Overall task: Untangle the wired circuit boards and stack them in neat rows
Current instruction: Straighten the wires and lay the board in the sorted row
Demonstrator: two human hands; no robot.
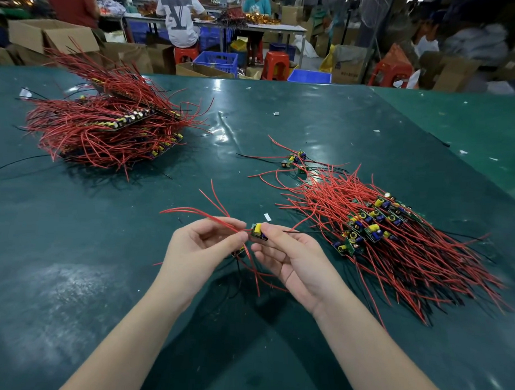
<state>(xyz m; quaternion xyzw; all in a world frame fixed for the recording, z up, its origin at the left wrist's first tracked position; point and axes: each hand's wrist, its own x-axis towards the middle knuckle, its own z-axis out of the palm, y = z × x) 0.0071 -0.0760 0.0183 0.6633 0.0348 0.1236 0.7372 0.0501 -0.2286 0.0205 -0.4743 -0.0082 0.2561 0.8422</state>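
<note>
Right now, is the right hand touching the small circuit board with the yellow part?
Touching. Head view: right hand fingertips pinch the circuit board; left hand pinches its red wires.

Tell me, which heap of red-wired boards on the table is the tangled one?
The far-left heap: its wires splay every way and boards sit at odd angles. The right stack has wires combed one way, boards lined up.

Your left hand (203, 245) and right hand (292, 258) are bare: no gloves, rings or watch. Both forearms are uncovered right down to the frame's bottom edge, no sleeve showing. Your fingernails are short and unpainted.
</note>
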